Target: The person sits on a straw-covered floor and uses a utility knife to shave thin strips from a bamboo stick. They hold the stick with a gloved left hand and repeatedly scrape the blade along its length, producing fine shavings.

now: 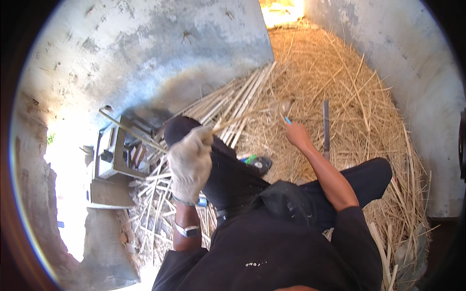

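Nearby, our left hand [191, 157], in a pale fabric glove, clenches a long, thin tan plant strip [234, 121], which reaches out of the fist toward our bare right hand [299, 135]. That one grasps a small blue-marked tool [288, 120] near the strip's blurred end; whether they touch, we cannot tell. Beyond, a long dark metal blade [325, 121] lies on loose golden straw [323, 63].

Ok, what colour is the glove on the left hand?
The glove is a pale greyish beige; it shows best in the head view.
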`<state>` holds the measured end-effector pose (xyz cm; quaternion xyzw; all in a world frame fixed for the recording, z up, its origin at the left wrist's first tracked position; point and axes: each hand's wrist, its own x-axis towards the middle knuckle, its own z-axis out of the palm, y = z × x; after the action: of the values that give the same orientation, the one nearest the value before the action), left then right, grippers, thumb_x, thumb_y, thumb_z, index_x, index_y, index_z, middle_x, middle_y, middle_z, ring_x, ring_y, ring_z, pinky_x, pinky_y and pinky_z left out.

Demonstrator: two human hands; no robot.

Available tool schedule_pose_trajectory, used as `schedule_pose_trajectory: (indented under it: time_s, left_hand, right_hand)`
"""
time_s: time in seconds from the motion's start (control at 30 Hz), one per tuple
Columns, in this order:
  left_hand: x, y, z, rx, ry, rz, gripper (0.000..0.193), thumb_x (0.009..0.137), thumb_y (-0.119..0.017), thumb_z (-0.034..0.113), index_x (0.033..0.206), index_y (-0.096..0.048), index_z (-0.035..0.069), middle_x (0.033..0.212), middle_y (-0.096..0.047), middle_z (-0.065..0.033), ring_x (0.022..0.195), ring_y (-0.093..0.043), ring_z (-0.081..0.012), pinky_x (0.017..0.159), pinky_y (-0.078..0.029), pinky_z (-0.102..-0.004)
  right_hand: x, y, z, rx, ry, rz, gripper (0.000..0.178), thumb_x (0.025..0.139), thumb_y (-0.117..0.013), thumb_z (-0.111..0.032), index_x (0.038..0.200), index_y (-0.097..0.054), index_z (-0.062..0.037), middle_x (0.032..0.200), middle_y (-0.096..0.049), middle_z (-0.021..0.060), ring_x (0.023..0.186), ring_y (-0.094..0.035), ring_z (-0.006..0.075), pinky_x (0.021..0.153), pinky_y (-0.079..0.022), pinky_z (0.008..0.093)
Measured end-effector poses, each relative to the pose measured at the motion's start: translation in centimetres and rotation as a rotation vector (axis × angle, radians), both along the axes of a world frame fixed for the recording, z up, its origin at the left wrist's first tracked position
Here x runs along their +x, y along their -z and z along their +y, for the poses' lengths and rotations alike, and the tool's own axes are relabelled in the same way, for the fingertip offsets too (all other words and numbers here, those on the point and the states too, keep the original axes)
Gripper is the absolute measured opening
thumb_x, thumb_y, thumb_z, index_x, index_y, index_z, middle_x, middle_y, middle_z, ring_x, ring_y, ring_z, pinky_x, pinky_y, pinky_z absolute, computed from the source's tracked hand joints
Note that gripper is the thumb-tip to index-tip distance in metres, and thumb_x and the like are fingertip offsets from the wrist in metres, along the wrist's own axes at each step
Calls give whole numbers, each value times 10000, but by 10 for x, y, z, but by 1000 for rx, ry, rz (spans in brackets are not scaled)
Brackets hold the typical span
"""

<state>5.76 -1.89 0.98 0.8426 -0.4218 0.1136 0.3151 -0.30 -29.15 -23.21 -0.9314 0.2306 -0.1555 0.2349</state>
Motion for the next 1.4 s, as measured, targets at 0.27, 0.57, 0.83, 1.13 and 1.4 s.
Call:
schedule_pose_trajectory:
  time_s: [0.27,0.57,0.83,1.13,1.4]
  left_hand:
    - [-28,-2,-16,141,-78,68,164,982,-632,145,1101,-626,33,756,-695,-109,663,-698,-204,631,-534,-324]
    - [-26,18,-8,12,-134,117,219,831,-687,160,1032,-657,80,792,-673,-146,696,-656,-369,619,-529,-461]
    - [-21,27,-14,-54,-109,121,238,900,-719,103,1107,-604,80,860,-704,-149,728,-699,-364,631,-532,-425]
    - [-7,41,-9,-114,-11,78,212,946,-686,59,1135,-603,7,880,-669,-86,709,-678,-137,637,-559,-275]
    - [-3,39,-1,-96,74,-6,214,930,-706,65,1122,-622,23,877,-687,-92,687,-669,-138,658,-551,-284]
  right_hand:
    - [-52,-180,102,508,-192,-394,450,1066,-448,-378,904,-583,20,652,-576,248,616,-591,440,578,-440,485]
    - [-57,-177,142,504,-215,-295,357,1045,-518,-307,921,-564,24,562,-570,243,532,-605,446,507,-465,528]
    - [-34,-152,133,489,-81,-273,337,1031,-550,-278,870,-549,18,542,-548,238,505,-586,445,472,-446,509]
    - [-37,-165,135,439,-131,-264,300,1017,-580,-239,860,-554,16,540,-536,224,491,-573,436,454,-424,495]
    - [-39,-163,142,423,-137,-330,315,1003,-600,-262,861,-574,18,531,-556,225,505,-602,440,461,-466,497]
